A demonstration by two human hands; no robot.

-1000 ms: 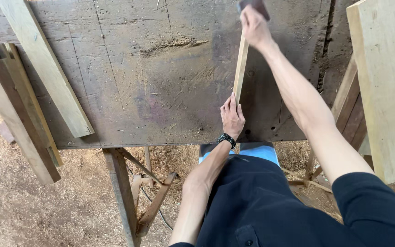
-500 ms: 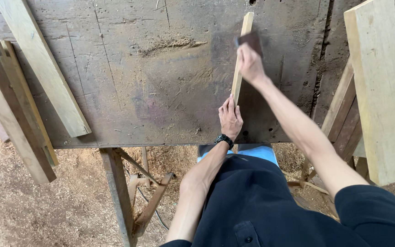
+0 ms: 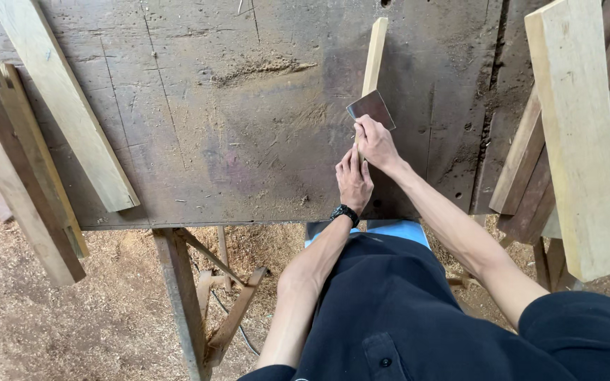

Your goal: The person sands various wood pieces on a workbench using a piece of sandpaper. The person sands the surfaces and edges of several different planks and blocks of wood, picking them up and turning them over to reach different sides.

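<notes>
planks L on bench | board R | sawdust floor

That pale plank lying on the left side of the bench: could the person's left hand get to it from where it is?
Probably yes. The left hand rests on the thin strip; only bare worktop lies between it and the plank.

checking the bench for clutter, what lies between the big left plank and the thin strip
Head view: only bare, scuffed benchtop between the plank and the strip.
</notes>
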